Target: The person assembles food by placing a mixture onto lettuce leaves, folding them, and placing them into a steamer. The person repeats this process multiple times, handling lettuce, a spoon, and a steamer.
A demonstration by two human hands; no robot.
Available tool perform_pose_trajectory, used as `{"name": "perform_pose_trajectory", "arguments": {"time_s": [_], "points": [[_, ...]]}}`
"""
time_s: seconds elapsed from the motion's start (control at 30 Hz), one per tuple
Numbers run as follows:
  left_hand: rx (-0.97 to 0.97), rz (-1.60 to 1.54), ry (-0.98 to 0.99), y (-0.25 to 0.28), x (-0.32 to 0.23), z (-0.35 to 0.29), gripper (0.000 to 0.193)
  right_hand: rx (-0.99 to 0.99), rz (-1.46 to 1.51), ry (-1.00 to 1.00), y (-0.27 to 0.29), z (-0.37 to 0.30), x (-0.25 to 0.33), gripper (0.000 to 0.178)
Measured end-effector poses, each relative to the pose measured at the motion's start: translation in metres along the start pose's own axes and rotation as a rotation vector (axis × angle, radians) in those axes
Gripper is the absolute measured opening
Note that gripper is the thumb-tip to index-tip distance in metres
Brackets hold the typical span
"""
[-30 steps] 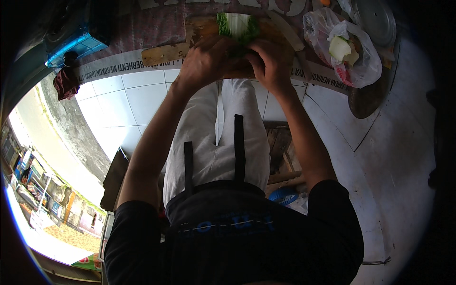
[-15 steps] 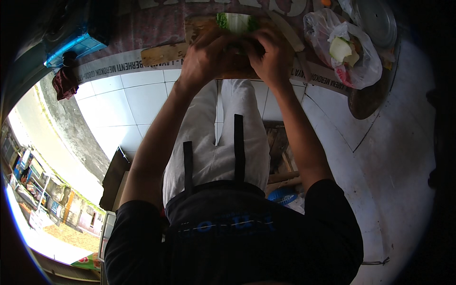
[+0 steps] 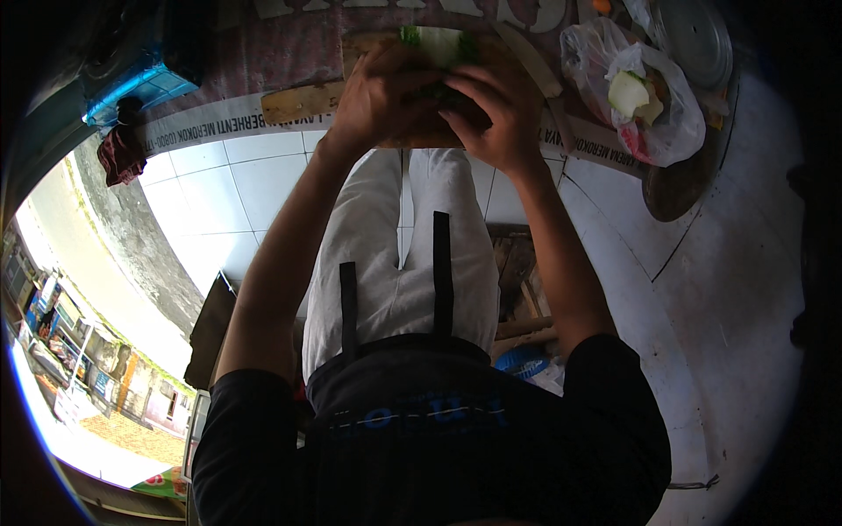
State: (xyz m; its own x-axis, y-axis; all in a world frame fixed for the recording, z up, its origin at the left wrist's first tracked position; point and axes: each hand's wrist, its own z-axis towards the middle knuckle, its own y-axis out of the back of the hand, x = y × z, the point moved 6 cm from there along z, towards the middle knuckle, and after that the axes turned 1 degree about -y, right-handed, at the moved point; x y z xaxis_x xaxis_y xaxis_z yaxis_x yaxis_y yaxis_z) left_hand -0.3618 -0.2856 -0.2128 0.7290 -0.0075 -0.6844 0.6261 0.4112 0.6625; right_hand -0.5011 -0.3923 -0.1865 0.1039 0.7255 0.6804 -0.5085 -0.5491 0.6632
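Both hands are over a wooden cutting board (image 3: 412,140) at the top middle. A leafy vegetable with a white stalk and green frilled edges (image 3: 438,42) lies on the board just beyond them. My left hand (image 3: 377,98) has its fingers curled inward, and what they hold, if anything, is hidden. My right hand (image 3: 500,114) is beside it, thumb and forefinger apart, fingertips close to the left fingers. Something dark green shows in the shadow between the hands, too dim to name. A flat wooden handle (image 3: 298,103) sticks out to the left of the board.
A long pale blade-like piece (image 3: 531,60) lies right of the board. Further right are a clear plastic bag (image 3: 680,140) with pale green vegetable pieces and a round metal lid (image 3: 702,44). A blue box-like stove (image 3: 145,92) and a dark red cloth (image 3: 121,156) are at the left.
My right hand has shifted slightly right and down, its thumb and forefinger spreading wider. My left hand has turned a little, with its fingers nearer the middle.
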Motion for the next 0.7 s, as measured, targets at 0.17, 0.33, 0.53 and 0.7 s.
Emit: {"name": "perform_pose_trajectory", "arguments": {"time_s": [0.17, 0.33, 0.53, 0.7], "points": [[0.019, -0.095, 0.143, 0.003, 0.002, 0.001, 0.061, 0.02, -0.071, 0.037, -0.013, -0.008, -0.005, 0.038], [0.055, -0.188, 0.227, 0.006, 0.005, -0.004, 0.076, 0.038, -0.055, 0.023, -0.019, -0.009, -0.014, 0.041], [-0.017, -0.087, 0.162, 0.009, 0.0, -0.007, 0.059, 0.028, -0.04, -0.018, -0.015, -0.003, -0.012, 0.03], [-0.107, -0.048, 0.12, 0.014, -0.004, 0.0, 0.045, 0.035, -0.083, -0.016, -0.011, 0.01, -0.01, 0.023]]}}
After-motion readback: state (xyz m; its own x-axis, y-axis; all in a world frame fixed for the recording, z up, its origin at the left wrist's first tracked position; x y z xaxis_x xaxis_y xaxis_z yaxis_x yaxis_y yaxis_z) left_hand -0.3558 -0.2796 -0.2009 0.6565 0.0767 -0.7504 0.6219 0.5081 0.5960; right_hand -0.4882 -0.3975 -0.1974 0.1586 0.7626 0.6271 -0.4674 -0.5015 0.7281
